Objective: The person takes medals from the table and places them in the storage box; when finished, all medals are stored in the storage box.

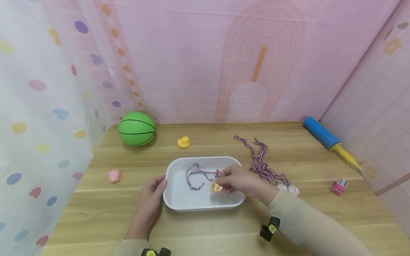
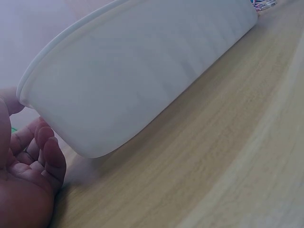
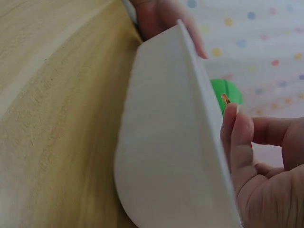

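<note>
While the left hand [image 1: 150, 199] cups the left end of the white tray [image 1: 179, 199], fingers relaxed against its rim and closing on nothing, the right hand [image 1: 240, 182] reaches in over the tray — its grip pinching a gold medal [image 1: 216, 187] between thumb and fingertips. That medal hangs low inside the tray, its striped ribbon [image 1: 196, 176] lying looped on the tray floor. Just right of the tray, more ribboned medals [image 1: 263, 164] lie tangled on the counter [image 1: 320, 213]. Further back sit a green ball [image 1: 137, 128], a yellow rubber duck [image 1: 184, 142] and a blue air pump [image 1: 326, 137].
</note>
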The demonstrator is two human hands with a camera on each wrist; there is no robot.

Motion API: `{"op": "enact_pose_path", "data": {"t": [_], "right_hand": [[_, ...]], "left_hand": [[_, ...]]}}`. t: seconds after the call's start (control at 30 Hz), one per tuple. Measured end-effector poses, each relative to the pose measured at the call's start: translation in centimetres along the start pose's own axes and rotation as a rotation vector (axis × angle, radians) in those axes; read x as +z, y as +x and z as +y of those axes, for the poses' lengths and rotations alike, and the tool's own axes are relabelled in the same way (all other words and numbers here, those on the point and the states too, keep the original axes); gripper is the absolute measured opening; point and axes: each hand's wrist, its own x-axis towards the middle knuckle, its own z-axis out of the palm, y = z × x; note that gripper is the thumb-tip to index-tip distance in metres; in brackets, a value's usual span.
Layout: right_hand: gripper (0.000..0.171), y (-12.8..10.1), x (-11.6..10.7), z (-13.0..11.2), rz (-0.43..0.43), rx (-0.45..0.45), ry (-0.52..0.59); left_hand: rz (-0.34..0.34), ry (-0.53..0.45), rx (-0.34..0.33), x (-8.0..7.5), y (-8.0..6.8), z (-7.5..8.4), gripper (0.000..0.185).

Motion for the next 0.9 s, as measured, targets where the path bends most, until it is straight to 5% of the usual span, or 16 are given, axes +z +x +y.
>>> {"op": "enact_pose_path", "data": {"t": [0.4,0.9], "right_hand": [[0.012,3.0,2.8,1.5,-0.001,-0.036,-0.338],[0.007,3.5,3.3,2.4,0.092,-0.178,-0.647]], "left_hand": [[0.009,-0.003,-0.010,0.4,-0.1,0.1,0.044],[0.004,-0.015,-0.026,0.0,0.0,0.3,0.045]]}}
